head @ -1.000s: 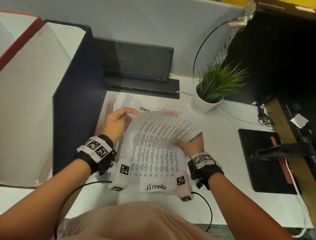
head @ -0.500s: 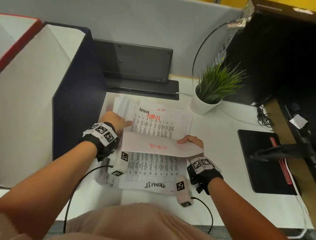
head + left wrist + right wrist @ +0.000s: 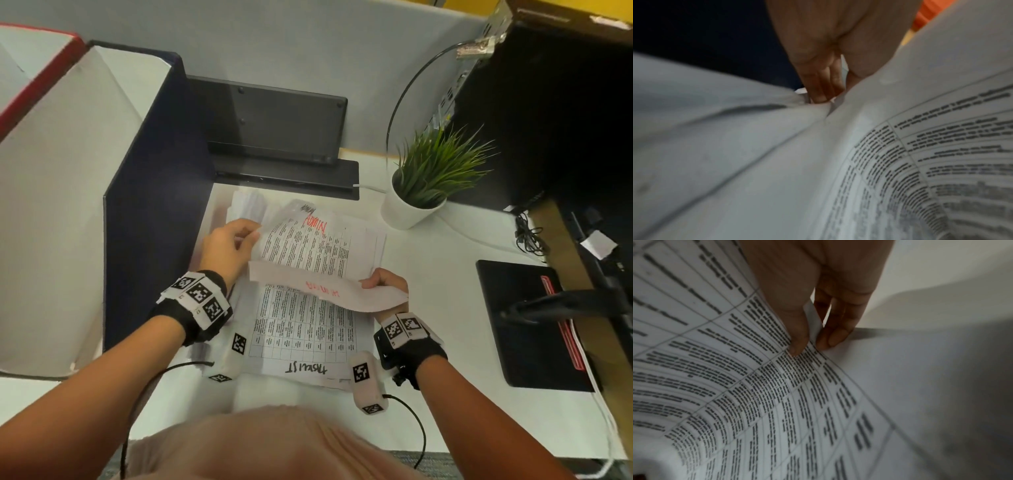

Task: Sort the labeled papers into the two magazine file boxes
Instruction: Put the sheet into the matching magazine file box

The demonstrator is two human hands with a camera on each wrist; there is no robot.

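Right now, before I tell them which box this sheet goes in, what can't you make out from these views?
- Head view: the inside of both file boxes is hidden by their own walls.
- Head view: table text on the lifted sheet is too small to read.
- Left wrist view: what the left hand pinches is blurred.
- Right wrist view: the right hand pinches the sheet edge; print is blurred.

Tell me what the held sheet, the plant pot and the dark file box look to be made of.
Sheet: thin matte office paper; it curls between the left hand and right hand, and red lettering shows through its folded-over back.
Pot: smooth white, probably glazed ceramic or plastic; cannot tell which.
Box: likely cardboard with a matte navy outside and pale inside; flat, creased panels.
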